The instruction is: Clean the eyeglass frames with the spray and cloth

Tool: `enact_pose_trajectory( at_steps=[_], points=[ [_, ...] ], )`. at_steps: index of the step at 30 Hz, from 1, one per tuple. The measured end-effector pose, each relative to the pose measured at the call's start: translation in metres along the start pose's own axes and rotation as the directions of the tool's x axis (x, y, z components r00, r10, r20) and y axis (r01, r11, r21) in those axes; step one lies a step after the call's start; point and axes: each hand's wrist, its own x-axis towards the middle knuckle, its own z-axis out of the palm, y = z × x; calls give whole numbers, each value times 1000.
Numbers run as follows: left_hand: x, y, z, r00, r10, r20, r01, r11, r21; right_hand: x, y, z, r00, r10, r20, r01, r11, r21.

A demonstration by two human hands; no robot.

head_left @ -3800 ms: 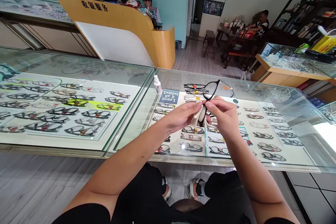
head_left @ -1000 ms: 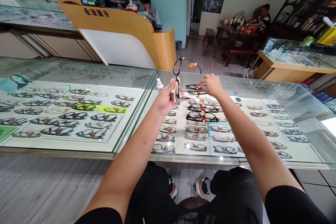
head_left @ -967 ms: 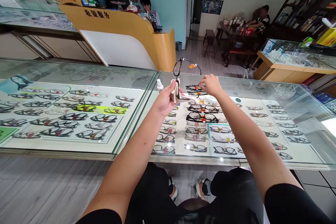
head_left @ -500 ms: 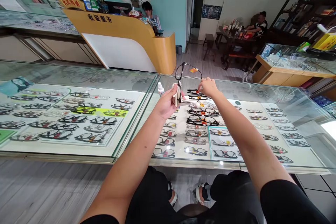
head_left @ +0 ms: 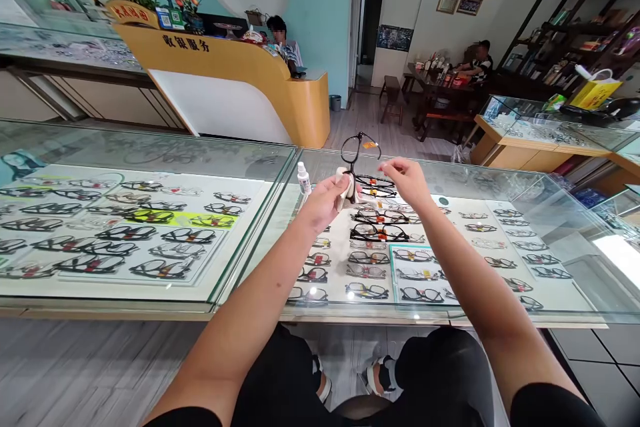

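Black-framed eyeglasses (head_left: 351,149) with an orange tag stand raised above the glass counter. My left hand (head_left: 325,200) pinches them through a pale cloth (head_left: 343,188) at their lower part. My right hand (head_left: 407,180) is just right of the frame, its thumb and fingertips close together near the free temple end; whether they touch it or hold anything is too small to tell. A white spray bottle (head_left: 303,178) stands on the glass left of the cloth. Several dark eyeglasses (head_left: 380,232) lie below and beyond my hands.
The glass display case (head_left: 213,310) spans the view, with rows of eyeglasses inside. Beyond it stands a curved wooden cash desk (head_left: 303,107) with a seated person behind. Another person sits at a dark table (head_left: 425,73) at the back right. A further showcase (head_left: 500,140) stands right.
The eyeglasses have turned and sit slightly lower, their temple now nearer my right hand's fingertips. My right hand has shifted a little right and down. The whole view has tilted slightly.
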Motion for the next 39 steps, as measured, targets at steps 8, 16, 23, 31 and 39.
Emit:
enact_pose_trajectory(
  at_steps=[8, 16, 23, 31, 39],
  points=[
    [-17, -12, 25, 981, 94, 168, -137, 953, 270, -65, -36, 24, 986, 143, 84, -160, 693, 703],
    [-14, -17, 17, 962, 29, 272, -129, 925, 358, -67, -23, 23, 975, 199, 101, -195, 541, 818],
    [-14, -14, 13, 946, -42, 322, -79, 932, 355, -69, -25, 22, 972, 213, 97, -193, 493, 849],
    [-15, -13, 14, 968, -8, 251, -83, 933, 351, -67, -26, 20, 980, 200, -8, -94, 493, 865],
    [-17, -18, 21, 978, -17, 208, -61, 931, 360, -73, -31, 26, 974, 225, -21, -105, 532, 840]
  ],
)
